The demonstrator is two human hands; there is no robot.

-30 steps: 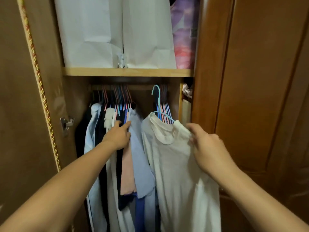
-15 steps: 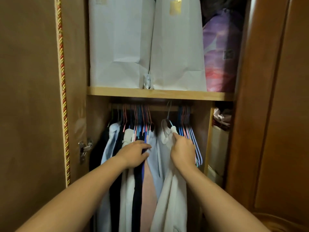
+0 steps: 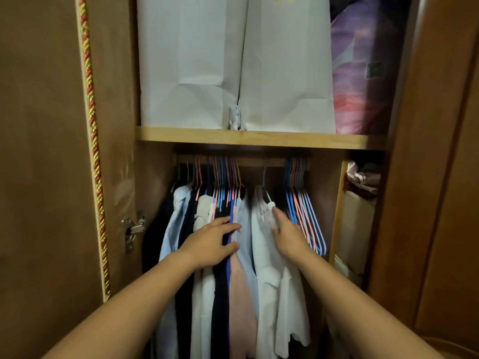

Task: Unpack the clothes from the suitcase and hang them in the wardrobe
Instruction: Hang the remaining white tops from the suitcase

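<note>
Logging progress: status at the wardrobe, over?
Left hand flat, pressing hung clothes aside. Right hand open beside white shirt, now on the rail. Empty hangers crowd its right.

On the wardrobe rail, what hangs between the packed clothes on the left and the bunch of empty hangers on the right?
In the head view, only the white shirt on its pale hanger, touched by the right hand; the rail either side of its hook is bare.

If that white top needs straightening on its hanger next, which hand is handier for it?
Probably the right hand: its fingers already lie on the white top near the collar. The left hand rests on the hung clothes beside it, holding them aside.
</note>
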